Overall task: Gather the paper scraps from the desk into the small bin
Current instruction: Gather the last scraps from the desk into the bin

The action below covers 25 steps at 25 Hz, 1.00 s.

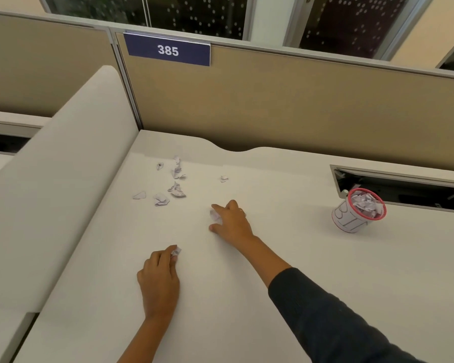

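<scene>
Several crumpled white paper scraps (176,191) lie on the white desk (286,271) toward its back left. My left hand (159,279) pinches a small scrap (177,250) at its fingertips, low over the desk. My right hand (231,222) reaches forward with thumb and fingers curled round another scrap (215,214) on the desk. One scrap (223,178) lies alone farther back. The small bin (357,210), white with a red rim, stands at the right and holds crumpled paper.
A pale curved side panel (63,192) bounds the desk on the left. A tan partition (299,106) with a blue sign reading 385 stands behind. An open cable slot (404,184) is sunk in the desk behind the bin.
</scene>
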Tool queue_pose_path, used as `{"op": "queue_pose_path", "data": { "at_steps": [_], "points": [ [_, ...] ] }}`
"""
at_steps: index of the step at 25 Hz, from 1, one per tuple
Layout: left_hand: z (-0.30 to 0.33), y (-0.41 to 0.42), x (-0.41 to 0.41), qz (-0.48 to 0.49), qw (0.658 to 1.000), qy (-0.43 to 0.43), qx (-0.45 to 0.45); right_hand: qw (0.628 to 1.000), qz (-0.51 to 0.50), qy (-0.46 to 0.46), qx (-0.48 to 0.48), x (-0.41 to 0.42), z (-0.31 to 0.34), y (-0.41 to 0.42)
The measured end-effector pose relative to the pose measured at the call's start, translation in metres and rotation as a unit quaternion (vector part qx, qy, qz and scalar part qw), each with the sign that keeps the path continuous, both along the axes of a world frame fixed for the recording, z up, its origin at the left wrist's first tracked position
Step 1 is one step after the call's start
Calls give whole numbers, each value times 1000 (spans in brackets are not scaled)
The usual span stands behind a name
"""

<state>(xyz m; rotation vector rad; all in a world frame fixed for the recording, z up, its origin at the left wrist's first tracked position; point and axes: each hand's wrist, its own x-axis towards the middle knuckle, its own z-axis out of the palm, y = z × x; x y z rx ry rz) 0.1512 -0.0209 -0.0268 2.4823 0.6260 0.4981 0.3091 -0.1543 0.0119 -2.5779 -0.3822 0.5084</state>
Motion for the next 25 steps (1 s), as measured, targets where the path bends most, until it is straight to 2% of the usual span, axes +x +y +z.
{"op": "queue_pose_path", "data": {
  "at_steps": [5, 7, 9, 10, 12, 15, 18, 21, 25],
  "points": [
    [0, 2, 0, -6, 1000, -3, -8, 994, 37, -95, 31, -15, -8, -5],
    [2, 2, -1, -6, 1000, -7, -19, 994, -6, -81, 76, -24, -6, -15],
    [6, 1, -2, -4, 999, -10, -51, 978, -115, -9, 176, -36, -4, -29],
    [9, 2, -2, -3, 997, -15, -79, 950, -186, 51, 245, -42, -2, -36],
    [17, 0, -4, 9, 981, -36, -188, 849, -304, 188, 390, -58, 4, -50],
    [42, -18, -3, 0, 911, -1, -413, 675, -393, 331, 530, -84, 12, -65],
    [67, -59, -7, -83, 850, 31, -519, 550, -434, 394, 594, -105, 20, -75],
    [81, -97, -16, -144, 842, 22, -520, 496, -447, 414, 618, -120, 28, -81],
    [86, -122, -27, -157, 886, 22, -435, 430, -474, 425, 640, -132, 37, -89]
  ]
}}
